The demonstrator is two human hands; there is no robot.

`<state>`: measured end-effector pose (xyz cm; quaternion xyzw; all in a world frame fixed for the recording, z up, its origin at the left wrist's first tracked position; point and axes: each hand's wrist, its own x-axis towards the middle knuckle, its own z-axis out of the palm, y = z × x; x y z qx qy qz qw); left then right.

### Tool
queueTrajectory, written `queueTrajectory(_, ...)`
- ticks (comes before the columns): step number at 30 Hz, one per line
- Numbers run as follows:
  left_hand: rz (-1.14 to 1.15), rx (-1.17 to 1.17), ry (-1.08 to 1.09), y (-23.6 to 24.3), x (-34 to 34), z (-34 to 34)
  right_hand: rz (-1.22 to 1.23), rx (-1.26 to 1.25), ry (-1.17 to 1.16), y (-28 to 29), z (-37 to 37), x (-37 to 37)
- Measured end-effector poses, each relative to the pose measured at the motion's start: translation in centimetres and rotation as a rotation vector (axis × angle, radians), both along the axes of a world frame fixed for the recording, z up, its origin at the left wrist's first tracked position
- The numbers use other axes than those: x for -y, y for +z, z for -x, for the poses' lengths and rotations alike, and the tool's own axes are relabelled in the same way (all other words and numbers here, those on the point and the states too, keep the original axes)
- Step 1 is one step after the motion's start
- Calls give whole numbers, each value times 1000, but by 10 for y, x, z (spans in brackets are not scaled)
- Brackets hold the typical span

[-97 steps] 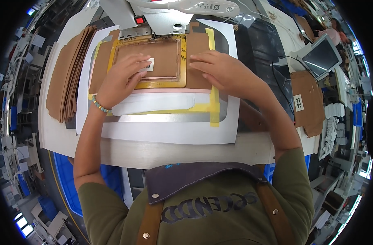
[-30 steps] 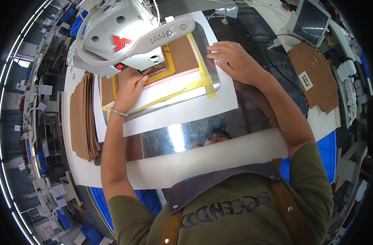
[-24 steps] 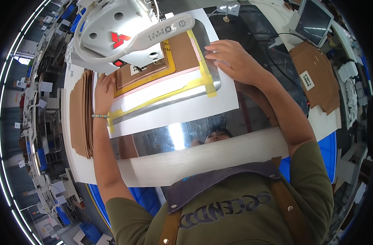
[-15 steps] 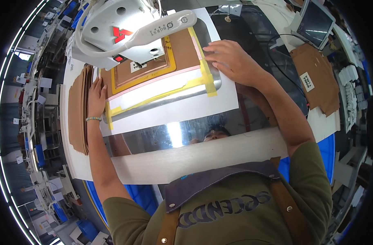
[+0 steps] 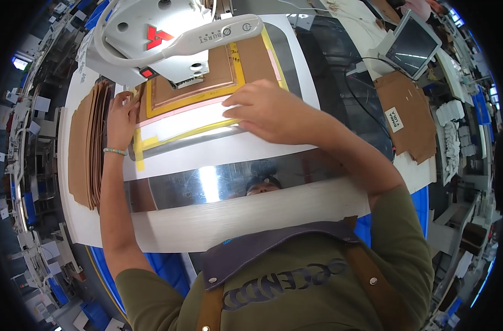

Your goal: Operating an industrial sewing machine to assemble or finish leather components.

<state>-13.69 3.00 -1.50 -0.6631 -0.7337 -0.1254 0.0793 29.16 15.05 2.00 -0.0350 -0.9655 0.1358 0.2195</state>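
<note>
My left hand [image 5: 122, 118] rests at the left edge of the brown fabric panel [image 5: 207, 71], its fingers slightly bent and apart. My right hand [image 5: 265, 113] is over the panel's near right corner, fingers apart and pointing left, holding nothing that shows. A yellow-edged frame [image 5: 207, 95] lies on the panel, partly under the white sewing machine head [image 5: 146, 47]. Along the near side run a white strip [image 5: 191, 121] and yellow tape [image 5: 174, 139]. Beneath them is a white sheet [image 5: 218, 151]. The machine's needle area is hidden.
A stack of brown pieces [image 5: 86, 149] stands beside my left wrist. To the right lie more brown pieces [image 5: 405, 116] with a white label, below a control screen [image 5: 414, 49]. A black cable [image 5: 356, 94] crosses the dark plate. A shiny metal plate [image 5: 229, 182] lines the near side.
My right hand has moved left from the panel's right edge, over its near right corner. My left hand stays at the left edge. The whole view has shifted a little.
</note>
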Motion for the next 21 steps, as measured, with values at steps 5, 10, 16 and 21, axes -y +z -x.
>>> queueTrajectory(5, 52, 109, 64, -4, -24, -56, 9, 137, -110, -15, 16, 11)
queueTrajectory(10, -186, 388, -55, -17, -48, -71, 47, 137, -200, -21, 10, 4)
queueTrajectory(16, -134, 246, 27, -30, -73, -110, 122, 115, -228, -20, -9, -15)
queueTrajectory(21, -60, 221, -133, -24, -73, -90, 186, 141, -192, -9, -12, -17)
